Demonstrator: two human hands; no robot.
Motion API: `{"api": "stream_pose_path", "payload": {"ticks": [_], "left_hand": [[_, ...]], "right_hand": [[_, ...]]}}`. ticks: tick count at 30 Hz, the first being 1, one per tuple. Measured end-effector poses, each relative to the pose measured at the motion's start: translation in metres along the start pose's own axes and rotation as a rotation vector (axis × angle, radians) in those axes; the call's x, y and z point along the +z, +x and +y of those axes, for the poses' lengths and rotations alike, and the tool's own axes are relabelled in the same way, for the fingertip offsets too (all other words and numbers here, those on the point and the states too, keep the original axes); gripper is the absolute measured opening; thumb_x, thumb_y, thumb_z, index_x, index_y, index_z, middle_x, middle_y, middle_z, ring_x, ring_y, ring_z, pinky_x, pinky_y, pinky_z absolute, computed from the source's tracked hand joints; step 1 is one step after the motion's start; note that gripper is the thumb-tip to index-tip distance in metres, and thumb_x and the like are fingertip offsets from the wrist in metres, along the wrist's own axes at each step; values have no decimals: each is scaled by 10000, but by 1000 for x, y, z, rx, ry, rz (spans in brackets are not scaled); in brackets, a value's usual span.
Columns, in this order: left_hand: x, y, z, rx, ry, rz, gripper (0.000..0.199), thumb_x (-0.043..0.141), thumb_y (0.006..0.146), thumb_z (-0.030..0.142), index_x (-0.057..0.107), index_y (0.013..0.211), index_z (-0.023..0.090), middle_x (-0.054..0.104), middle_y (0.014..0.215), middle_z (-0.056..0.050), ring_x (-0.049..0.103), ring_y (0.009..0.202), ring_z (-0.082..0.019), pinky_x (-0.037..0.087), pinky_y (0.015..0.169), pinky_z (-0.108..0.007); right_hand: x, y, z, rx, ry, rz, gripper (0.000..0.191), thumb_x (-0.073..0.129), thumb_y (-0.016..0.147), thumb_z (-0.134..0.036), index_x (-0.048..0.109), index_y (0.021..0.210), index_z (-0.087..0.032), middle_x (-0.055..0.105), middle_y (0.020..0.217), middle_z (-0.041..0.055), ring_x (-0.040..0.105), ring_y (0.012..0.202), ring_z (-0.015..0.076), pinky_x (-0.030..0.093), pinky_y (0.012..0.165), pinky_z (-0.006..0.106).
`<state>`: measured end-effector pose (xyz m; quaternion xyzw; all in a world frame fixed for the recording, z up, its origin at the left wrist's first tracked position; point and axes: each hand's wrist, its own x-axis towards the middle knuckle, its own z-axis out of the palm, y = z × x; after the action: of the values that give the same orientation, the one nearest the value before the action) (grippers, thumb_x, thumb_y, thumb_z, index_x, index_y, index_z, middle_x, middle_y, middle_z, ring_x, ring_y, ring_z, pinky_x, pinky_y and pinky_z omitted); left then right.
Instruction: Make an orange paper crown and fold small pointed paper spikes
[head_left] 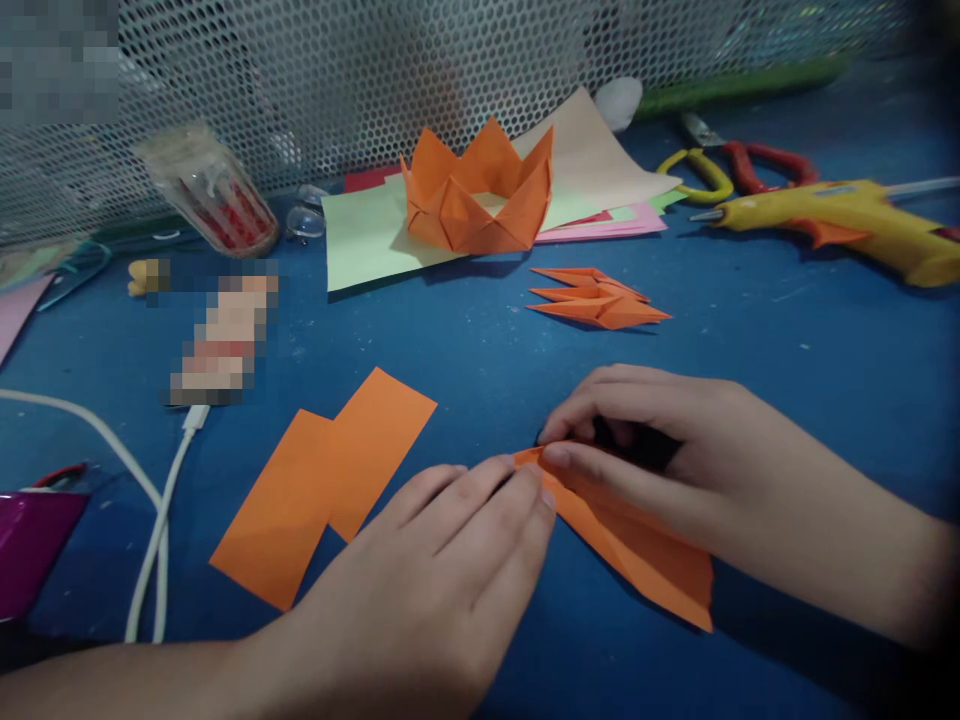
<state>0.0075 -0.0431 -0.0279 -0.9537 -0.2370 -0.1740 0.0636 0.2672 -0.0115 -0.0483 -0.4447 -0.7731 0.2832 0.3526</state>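
Observation:
A partly folded orange paper (645, 550) lies on the blue table, its far end under my fingers. My left hand (457, 570) presses down on that end, fingers together and flat over it. My right hand (660, 440) pinches the same end between thumb and fingers. Left of my hands, two flat orange paper rectangles (337, 470) overlap each other. Beyond them stand several folded orange paper pieces (600, 300) nested in a row, and a ring of joined orange folds (480, 205) shaped like a crown.
Coloured paper sheets (367, 240) lie under the orange ring. A yellow glue gun (847, 215) and red-handled pliers (765, 165) are at the right. A jar (214, 195), a white cable (161, 530) and a purple item (37, 550) sit left. Perforated mesh (337, 80) borders the back.

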Motion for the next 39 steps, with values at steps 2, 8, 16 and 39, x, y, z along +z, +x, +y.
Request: {"api": "stream_pose_path", "payload": {"ticks": [2, 8, 16, 39], "left_hand": [[-5, 4, -3, 6, -19, -42, 585, 266, 1225, 25, 822, 1383, 113, 874, 1431, -52, 791, 1312, -210, 578, 1097, -333], [-11, 5, -5, 30, 0, -85, 642, 186, 1257, 64, 801, 1429, 130, 832, 1524, -28, 734, 1403, -219, 519, 1162, -357], [-11, -1, -3, 38, -12, -121, 632, 174, 1262, 64, 773, 1456, 124, 819, 1541, -35, 707, 1445, -223, 484, 1191, -357], [-10, 1, -4, 52, 15, -69, 669, 175, 1250, 40, 830, 1354, 127, 872, 1434, -33, 811, 1297, -206, 566, 1106, -335]], "right_hand": [[-3, 2, 0, 2, -29, -28, 272, 680, 1108, -384, 814, 887, -299, 777, 822, 15, 720, 717, 194, 533, 626, 302], [-11, 7, -4, -64, -113, -62, 287, 606, 1121, -274, 784, 897, -265, 802, 830, 20, 773, 739, 183, 580, 665, 291], [-5, 6, -4, -179, -222, -53, 289, 547, 1131, -162, 735, 928, -244, 790, 862, 38, 779, 766, 188, 598, 679, 294], [1, -2, -6, -220, -247, 2, 172, 650, 1097, -200, 747, 965, -252, 777, 859, 0, 757, 743, 162, 589, 633, 266]]}}
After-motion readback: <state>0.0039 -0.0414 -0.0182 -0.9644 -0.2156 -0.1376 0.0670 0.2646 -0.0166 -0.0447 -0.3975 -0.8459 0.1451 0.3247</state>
